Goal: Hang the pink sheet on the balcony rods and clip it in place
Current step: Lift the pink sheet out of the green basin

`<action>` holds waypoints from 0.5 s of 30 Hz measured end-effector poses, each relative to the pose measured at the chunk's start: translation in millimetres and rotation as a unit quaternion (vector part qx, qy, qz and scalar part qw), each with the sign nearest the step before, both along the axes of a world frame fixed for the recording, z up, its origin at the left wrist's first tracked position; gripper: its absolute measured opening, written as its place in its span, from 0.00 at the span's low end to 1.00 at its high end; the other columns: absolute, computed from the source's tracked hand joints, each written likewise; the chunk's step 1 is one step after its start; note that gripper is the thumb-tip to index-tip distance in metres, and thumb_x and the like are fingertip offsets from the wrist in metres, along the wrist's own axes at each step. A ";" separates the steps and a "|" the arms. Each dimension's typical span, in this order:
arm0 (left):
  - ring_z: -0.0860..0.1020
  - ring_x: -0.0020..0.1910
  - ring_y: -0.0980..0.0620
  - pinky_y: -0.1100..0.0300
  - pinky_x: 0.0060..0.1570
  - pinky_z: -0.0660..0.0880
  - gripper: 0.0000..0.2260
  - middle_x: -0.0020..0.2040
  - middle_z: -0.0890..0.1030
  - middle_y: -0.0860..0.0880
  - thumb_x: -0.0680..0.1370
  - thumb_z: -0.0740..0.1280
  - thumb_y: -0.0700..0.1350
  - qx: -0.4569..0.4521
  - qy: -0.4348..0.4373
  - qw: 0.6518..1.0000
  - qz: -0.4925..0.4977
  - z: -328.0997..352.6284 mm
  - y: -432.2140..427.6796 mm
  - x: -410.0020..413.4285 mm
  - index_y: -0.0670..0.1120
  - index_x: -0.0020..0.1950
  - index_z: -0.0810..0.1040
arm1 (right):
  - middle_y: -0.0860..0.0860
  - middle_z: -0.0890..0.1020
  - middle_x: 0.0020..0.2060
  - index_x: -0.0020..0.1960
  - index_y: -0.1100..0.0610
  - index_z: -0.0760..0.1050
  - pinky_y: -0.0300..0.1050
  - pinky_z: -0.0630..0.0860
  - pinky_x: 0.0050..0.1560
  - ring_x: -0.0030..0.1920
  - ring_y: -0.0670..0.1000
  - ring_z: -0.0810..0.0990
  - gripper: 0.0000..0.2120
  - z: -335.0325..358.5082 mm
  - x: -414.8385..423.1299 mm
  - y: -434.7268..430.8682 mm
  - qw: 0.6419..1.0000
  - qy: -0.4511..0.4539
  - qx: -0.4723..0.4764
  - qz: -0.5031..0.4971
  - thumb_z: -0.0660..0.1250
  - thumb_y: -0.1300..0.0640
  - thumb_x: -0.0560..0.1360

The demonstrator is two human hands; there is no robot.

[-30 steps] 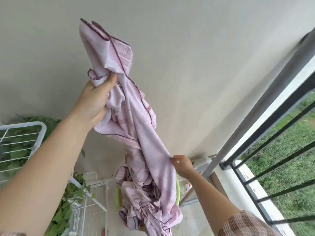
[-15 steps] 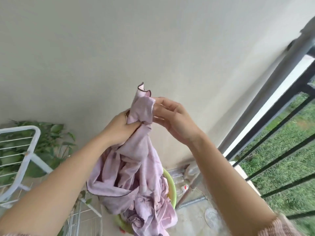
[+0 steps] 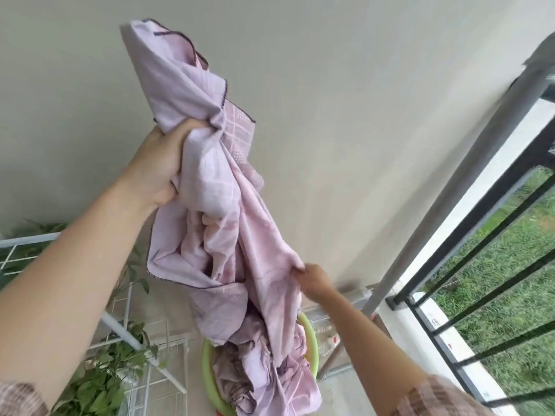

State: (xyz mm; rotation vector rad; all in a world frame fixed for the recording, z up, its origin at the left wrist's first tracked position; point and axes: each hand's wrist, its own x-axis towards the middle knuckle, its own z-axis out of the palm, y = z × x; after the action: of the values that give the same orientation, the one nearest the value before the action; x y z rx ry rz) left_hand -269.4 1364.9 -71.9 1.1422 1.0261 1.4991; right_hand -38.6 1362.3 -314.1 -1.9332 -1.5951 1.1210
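The pink sheet (image 3: 228, 223), pale with a dark stitched hem, hangs bunched in front of the beige wall. My left hand (image 3: 159, 169) is raised high and clenched on a gathered part near its top, with a corner flopping above the fist. My right hand (image 3: 312, 277) is lower and to the right, pinching the sheet's edge. The sheet's lower end still trails into a green basin (image 3: 210, 376) on the floor. A grey metal rod (image 3: 444, 187) slants up along the right, next to the black balcony railing (image 3: 492, 235).
A white wire drying rack (image 3: 126, 328) stands at the lower left, with leafy green plants (image 3: 102, 382) around it. Beyond the railing lies grass. A white ledge (image 3: 435, 334) runs under the railing.
Half a second ago both hands held the sheet together at chest height. Now my left hand has lifted its bunch high and my right hand has slid down the edge to the lower right.
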 end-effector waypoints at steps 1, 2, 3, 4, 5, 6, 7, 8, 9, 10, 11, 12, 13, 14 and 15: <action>0.78 0.29 0.61 0.68 0.31 0.74 0.13 0.27 0.80 0.57 0.74 0.65 0.39 0.007 0.007 1.000 0.012 5.5 0.8 -6.7 0.49 0.31 0.82 | 0.55 0.79 0.38 0.45 0.58 0.79 0.52 0.73 0.42 0.42 0.53 0.77 0.12 30.1 2.5 8.7 0.998 0.054 0.037 -0.026 0.57 0.65 0.76; 0.79 0.30 0.61 0.68 0.32 0.75 0.08 0.28 0.81 0.56 0.73 0.67 0.41 0.013 0.018 1.000 0.018 6.9 3.6 -14.8 0.48 0.35 0.81 | 0.55 0.79 0.37 0.43 0.56 0.78 0.53 0.76 0.41 0.41 0.54 0.78 0.15 64.9 4.0 14.5 0.988 0.119 0.080 -0.050 0.54 0.68 0.74; 0.80 0.31 0.61 0.67 0.33 0.75 0.01 0.29 0.82 0.56 0.69 0.69 0.43 0.002 0.037 0.999 0.017 7.0 3.8 -20.8 0.49 0.38 0.80 | 0.54 0.80 0.36 0.41 0.55 0.77 0.52 0.77 0.39 0.39 0.54 0.78 0.17 102.9 5.8 16.8 0.972 0.185 0.128 -0.067 0.52 0.70 0.73; 0.81 0.31 0.61 0.68 0.32 0.76 0.06 0.30 0.83 0.56 0.65 0.70 0.45 -0.014 0.071 0.997 0.007 2.7 5.0 -24.3 0.49 0.40 0.79 | 0.53 0.80 0.34 0.40 0.56 0.76 0.47 0.77 0.36 0.36 0.53 0.78 0.17 140.7 6.7 15.9 0.948 0.255 0.177 -0.069 0.52 0.70 0.74; 0.81 0.31 0.61 0.69 0.31 0.76 0.10 0.30 0.83 0.56 0.61 0.72 0.47 -0.034 0.115 0.993 -0.015 -4.5 3.5 -24.5 0.49 0.41 0.78 | 0.51 0.79 0.32 0.40 0.57 0.76 0.43 0.76 0.33 0.33 0.50 0.77 0.17 176.1 5.9 13.1 0.921 0.313 0.224 -0.051 0.52 0.71 0.74; 0.81 0.30 0.62 0.69 0.30 0.75 0.12 0.30 0.83 0.57 0.60 0.73 0.46 -0.050 0.151 0.987 -0.036 -14.3 2.6 -20.8 0.49 0.42 0.78 | 0.50 0.79 0.30 0.41 0.58 0.76 0.40 0.74 0.31 0.32 0.47 0.76 0.16 209.6 2.5 6.9 0.898 0.352 0.263 -0.018 0.53 0.71 0.74; 0.80 0.29 0.62 0.70 0.29 0.76 0.12 0.29 0.83 0.57 0.60 0.75 0.44 -0.065 0.177 0.981 -0.051 -22.3 -0.5 -13.4 0.49 0.42 0.78 | 0.49 0.79 0.30 0.43 0.60 0.77 0.38 0.72 0.30 0.31 0.46 0.76 0.15 234.9 -3.8 0.3 0.883 0.371 0.287 0.025 0.53 0.71 0.74; 0.80 0.29 0.62 0.69 0.29 0.76 0.12 0.29 0.83 0.56 0.61 0.75 0.41 -0.075 0.180 0.978 -0.071 -29.5 -4.3 -4.8 0.48 0.42 0.78 | 0.49 0.80 0.30 0.47 0.63 0.78 0.37 0.72 0.30 0.31 0.46 0.76 0.15 249.9 -11.8 -6.0 0.875 0.379 0.294 0.069 0.53 0.72 0.74; 0.81 0.29 0.62 0.69 0.30 0.77 0.13 0.29 0.83 0.56 0.60 0.75 0.40 -0.083 0.172 0.978 -0.088 -35.9 -7.2 2.5 0.47 0.42 0.79 | 0.49 0.81 0.31 0.50 0.65 0.78 0.35 0.73 0.30 0.31 0.45 0.77 0.15 255.8 -21.2 -12.2 0.873 0.382 0.284 0.108 0.53 0.73 0.74; 0.81 0.31 0.61 0.67 0.32 0.78 0.14 0.31 0.84 0.55 0.57 0.75 0.41 -0.089 0.163 0.977 -0.107 -42.1 -8.9 7.4 0.47 0.42 0.80 | 0.50 0.81 0.32 0.52 0.67 0.77 0.34 0.74 0.31 0.31 0.44 0.78 0.15 254.3 -30.0 -16.4 0.873 0.390 0.256 0.140 0.53 0.74 0.75; 0.82 0.33 0.59 0.66 0.35 0.79 0.16 0.33 0.85 0.54 0.55 0.75 0.43 -0.096 0.160 0.976 -0.114 -47.9 -9.7 9.9 0.46 0.41 0.81 | 0.51 0.81 0.35 0.55 0.69 0.75 0.33 0.75 0.33 0.33 0.44 0.79 0.14 249.3 -35.3 -18.9 0.874 0.403 0.215 0.167 0.54 0.73 0.76; 0.83 0.34 0.58 0.65 0.35 0.80 0.16 0.34 0.85 0.53 0.53 0.75 0.45 -0.105 0.158 0.975 -0.115 -52.9 -10.6 10.6 0.46 0.40 0.81 | 0.54 0.81 0.40 0.57 0.69 0.75 0.35 0.77 0.39 0.38 0.46 0.80 0.13 242.6 -36.3 -19.6 0.870 0.417 0.175 0.195 0.55 0.73 0.76; 0.82 0.33 0.58 0.66 0.34 0.79 0.14 0.33 0.85 0.52 0.54 0.74 0.44 -0.115 0.150 0.976 -0.112 -57.3 -10.4 8.9 0.46 0.39 0.82 | 0.57 0.80 0.45 0.57 0.68 0.74 0.39 0.79 0.47 0.44 0.50 0.80 0.14 233.7 -31.6 -18.4 0.859 0.439 0.138 0.225 0.56 0.73 0.75; 0.82 0.31 0.58 0.66 0.31 0.78 0.11 0.31 0.84 0.52 0.56 0.73 0.42 -0.120 0.139 0.977 -0.111 -59.4 -12.2 8.7 0.46 0.38 0.81 | 0.58 0.80 0.47 0.57 0.66 0.74 0.44 0.78 0.54 0.48 0.52 0.80 0.17 222.4 -22.1 -15.5 0.844 0.467 0.105 0.242 0.56 0.76 0.73; 0.82 0.29 0.58 0.67 0.29 0.77 0.11 0.30 0.84 0.52 0.56 0.72 0.40 -0.123 0.126 0.978 -0.108 -61.4 -13.2 7.9 0.46 0.37 0.81 | 0.58 0.81 0.49 0.57 0.64 0.74 0.47 0.77 0.56 0.50 0.53 0.80 0.20 209.5 -11.0 -10.9 0.842 0.476 0.094 0.236 0.56 0.79 0.70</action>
State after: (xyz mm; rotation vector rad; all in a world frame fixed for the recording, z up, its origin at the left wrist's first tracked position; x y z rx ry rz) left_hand -261.5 1351.7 -133.3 1.2404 1.1793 1.0428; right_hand -49.6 1351.4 -104.6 -0.5998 -1.4786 1.6594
